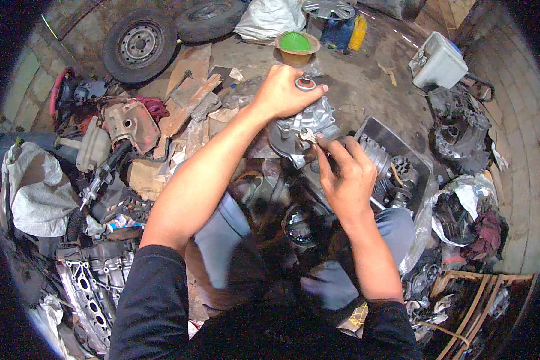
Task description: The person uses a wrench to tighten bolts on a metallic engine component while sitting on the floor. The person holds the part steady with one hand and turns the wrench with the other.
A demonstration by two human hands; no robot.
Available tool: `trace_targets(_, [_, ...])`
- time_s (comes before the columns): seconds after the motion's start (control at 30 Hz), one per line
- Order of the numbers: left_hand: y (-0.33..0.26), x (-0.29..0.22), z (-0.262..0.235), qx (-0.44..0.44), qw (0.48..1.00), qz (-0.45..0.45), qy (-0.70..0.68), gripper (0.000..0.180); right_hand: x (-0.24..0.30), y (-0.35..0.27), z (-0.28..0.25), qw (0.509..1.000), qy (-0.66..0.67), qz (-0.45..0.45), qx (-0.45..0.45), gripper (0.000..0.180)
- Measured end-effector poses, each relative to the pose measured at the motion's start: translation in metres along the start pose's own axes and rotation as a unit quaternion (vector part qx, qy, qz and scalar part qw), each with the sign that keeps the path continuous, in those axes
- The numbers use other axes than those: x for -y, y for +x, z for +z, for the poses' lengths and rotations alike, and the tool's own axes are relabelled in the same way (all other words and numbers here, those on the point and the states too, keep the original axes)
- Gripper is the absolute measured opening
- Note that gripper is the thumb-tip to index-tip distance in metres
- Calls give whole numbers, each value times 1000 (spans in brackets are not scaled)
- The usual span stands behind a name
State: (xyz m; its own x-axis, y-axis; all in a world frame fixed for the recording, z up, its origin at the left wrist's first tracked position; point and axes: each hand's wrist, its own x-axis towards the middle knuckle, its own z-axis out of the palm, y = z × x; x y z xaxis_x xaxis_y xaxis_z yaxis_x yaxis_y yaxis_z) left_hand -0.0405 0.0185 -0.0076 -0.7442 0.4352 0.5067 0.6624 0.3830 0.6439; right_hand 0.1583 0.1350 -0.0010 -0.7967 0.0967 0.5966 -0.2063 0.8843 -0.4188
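Observation:
A grey cast-metal housing (318, 117), with bolt bosses and an upright shaft ringed in orange, is in front of me above my legs. My left hand (285, 93) is closed around its far upper part, the thumb lying beside the shaft. At the housing's near face my right hand (351, 174) is closed, its thumb and fingers pinching a small silver tool that looks like a wrench (307, 135). The tool's head sits at a bolt; its handle is mostly hidden by my fingers. A dark round metal part (303, 225) lies lower down, between my knees.
Right of the housing stands a black tray (375, 127) of metal parts. A wheel (139, 45), a green bowl in a basin (296, 48) and a yellow bottle (357, 33) are at the back. Left lie wood scraps (189, 108) and an engine cylinder head (93, 288).

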Motion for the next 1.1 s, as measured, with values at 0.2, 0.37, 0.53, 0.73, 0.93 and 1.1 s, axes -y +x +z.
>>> trace_targets(0.2, [1, -2, -1, 10, 1000, -13, 13, 54, 3, -5, 12, 997, 44, 54, -16, 18])
trace_targets(0.37, [0, -2, -3, 14, 1000, -22, 12, 54, 1, -4, 14, 997, 55, 53, -17, 17])
trace_targets(0.53, [-1, -1, -4, 21, 999, -29, 24, 53, -27, 11, 10, 989, 124, 70, 33, 17])
trace_targets(0.73, [2, -16, -11, 51, 997, -39, 35, 51, -94, 49, 6, 949, 229, 198, 86, 23])
trace_targets(0.93, [-1, 1, -15, 114, 988, -33, -102, 46, -63, 31, 2, 952, 252, 150, 84, 19])
trace_targets(1.1, [-2, -15, -20, 104, 993, -61, -13, 47, -66, 26, -9, 960, 228, 148, 64, 17])
